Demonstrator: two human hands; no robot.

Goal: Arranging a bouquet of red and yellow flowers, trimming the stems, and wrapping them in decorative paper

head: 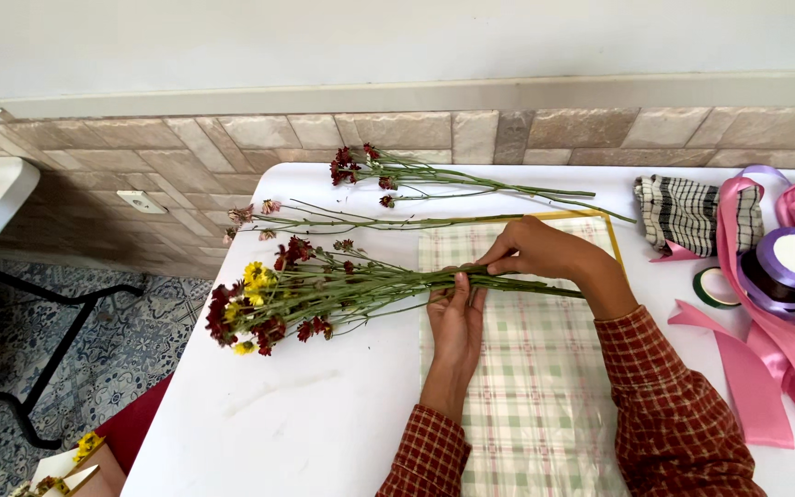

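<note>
Nearest us, our left hand [455,324] is lying palm-down on the bunch of flowers [324,293], fingers flat and pressing rather than closed round the stems. The bunch is resting on the white desk [305,405], blooms pointing left, stem ends crossing the green checked wrapping sheet [535,368].

Just beyond, our right hand [535,250] is curling its grip over the same stems, pinching them together.

Risks as we are judging them: the thin stems could bend or snap under the flat palm; loose stems could roll out of the pinch and splay; the sheet could slide or crease.

Further back, two separate sprigs [434,175] are lying apart near the far edge. The pink and purple ribbons [784,276] are running off frame at right. Fingertips under the stems are hidden; the folded checked cloth [692,213] is hard to identify.
</note>
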